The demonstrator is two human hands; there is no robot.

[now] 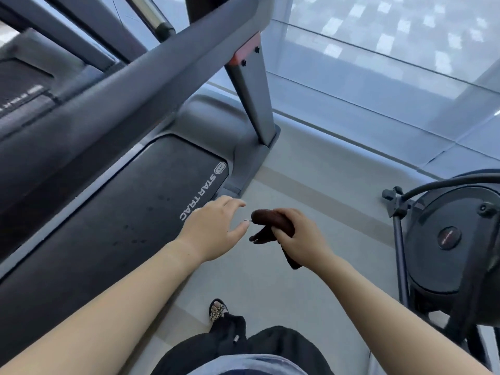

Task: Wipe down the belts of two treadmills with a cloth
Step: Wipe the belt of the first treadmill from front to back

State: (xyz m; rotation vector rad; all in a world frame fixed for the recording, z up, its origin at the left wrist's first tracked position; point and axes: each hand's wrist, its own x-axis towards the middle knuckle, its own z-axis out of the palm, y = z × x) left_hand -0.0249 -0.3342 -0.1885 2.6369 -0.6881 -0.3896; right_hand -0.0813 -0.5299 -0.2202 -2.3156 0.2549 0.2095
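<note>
From the head view I read this as the lead-in to a wipe, not the wipe itself: the cloth (273, 226), a dark brown bunch, is in mid-air at centre frame, over the pale floor (311, 185) and just right of the treadmill edge, touching no surface. My right hand (295, 236) has its fingers (281, 213) curled tight around the cloth, one tail hanging below the wrist. My left hand (213, 228) sits just beside it, fingers (235, 203) loosely spread and empty, tips pointing at the cloth but not on it; it looks about to take hold or help refold. The treadmill belt (121, 212) fills the left and lower left of the frame, black, with small dark spots near the printed logo (198, 197) on its right margin. A second treadmill (24, 85) shows only in part in the upper left, behind the dark handrail (121, 104). My judgement: the next move calls for getting the cloth flat in one palm, then reaching left and down onto the belt, staying under the handrail. How much of the belt is done I cannot tell. Containers: none in view. Lower right of frame, another exercise machine (449, 239) stands close to my right arm.
</note>
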